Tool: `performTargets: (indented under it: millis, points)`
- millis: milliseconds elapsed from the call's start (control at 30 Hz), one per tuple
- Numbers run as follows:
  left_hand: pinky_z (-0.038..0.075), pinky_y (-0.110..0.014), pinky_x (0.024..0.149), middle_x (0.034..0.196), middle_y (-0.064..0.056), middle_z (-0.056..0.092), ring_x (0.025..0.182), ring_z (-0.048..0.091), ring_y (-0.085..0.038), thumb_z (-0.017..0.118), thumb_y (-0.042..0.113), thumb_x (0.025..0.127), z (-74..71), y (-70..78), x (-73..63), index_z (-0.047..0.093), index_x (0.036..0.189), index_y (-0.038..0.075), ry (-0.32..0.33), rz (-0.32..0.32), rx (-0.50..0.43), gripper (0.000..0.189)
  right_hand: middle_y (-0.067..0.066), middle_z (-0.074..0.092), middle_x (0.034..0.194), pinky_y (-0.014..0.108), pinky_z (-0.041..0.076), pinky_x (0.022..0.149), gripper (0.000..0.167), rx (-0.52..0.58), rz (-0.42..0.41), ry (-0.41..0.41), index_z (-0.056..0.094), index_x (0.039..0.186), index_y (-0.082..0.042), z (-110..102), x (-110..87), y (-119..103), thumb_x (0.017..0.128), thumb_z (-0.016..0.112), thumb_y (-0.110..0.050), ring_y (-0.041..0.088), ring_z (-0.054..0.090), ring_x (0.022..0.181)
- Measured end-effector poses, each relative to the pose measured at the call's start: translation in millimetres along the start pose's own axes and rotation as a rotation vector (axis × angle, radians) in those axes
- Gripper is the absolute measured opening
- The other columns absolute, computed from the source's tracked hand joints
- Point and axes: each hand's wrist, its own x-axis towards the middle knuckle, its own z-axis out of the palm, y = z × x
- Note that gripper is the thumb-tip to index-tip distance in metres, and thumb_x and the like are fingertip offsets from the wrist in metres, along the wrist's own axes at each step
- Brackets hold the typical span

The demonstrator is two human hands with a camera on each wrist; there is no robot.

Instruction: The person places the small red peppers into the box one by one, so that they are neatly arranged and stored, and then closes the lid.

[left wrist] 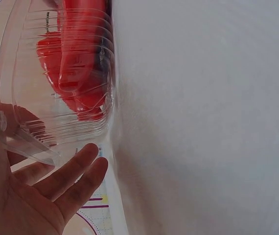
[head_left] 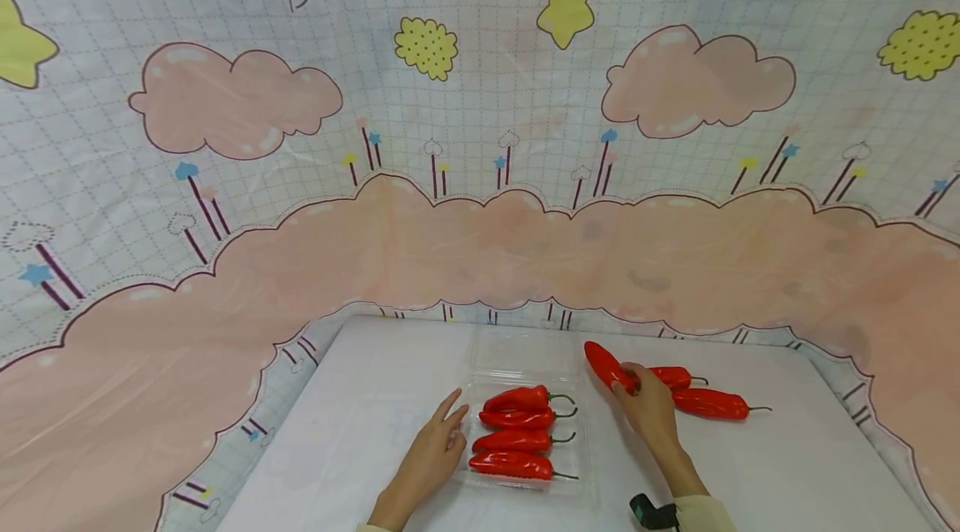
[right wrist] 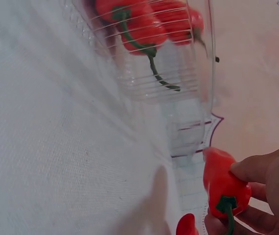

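Observation:
A clear plastic container (head_left: pixel 583 461) holds several red chili peppers (head_left: pixel 513 440), lying in rows with their green stems toward the right. At the container's left edge is my left hand (head_left: pixel 431 453), its fingers loosely spread. In the left wrist view that hand (left wrist: pixel 36 196) lies against the clear corner of the container (left wrist: pixel 56 132). My right hand (head_left: pixel 651 411) pinches another red chili pepper (head_left: pixel 606 363), right of the container and tilted. The right wrist view has this pepper (right wrist: pixel 222 178) between thumb and fingers, its stem hanging down.
Two more red peppers, one partly behind my right hand (head_left: pixel 672 376) and one nearer (head_left: pixel 716 404), lie on the white table (head_left: pixel 360 399). The container's clear lid (head_left: pixel 521 355) is spread open behind it. A patterned cloth (head_left: pixel 480 253) rises beyond the table.

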Motion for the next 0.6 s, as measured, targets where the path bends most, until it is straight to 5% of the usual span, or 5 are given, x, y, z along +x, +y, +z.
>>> performTargets:
  millis: [600]
  points:
    - [0.054, -0.046, 0.096, 0.156, -0.011, 0.039, 0.115, 0.066, -0.024, 0.053, 0.007, 0.093, 1.0, 1.7, -1.8, 0.058, 0.133, -0.001, 0.015, 0.000, 0.020, 0.042, 0.020, 0.067, 0.116, 0.039, 0.053, 0.079, 0.044, -0.003, -0.085, 0.073, 0.061, 0.129, -0.003, -17, -11.1, -13, 0.088, 0.070, -0.017, 0.029, 0.059, 0.093]
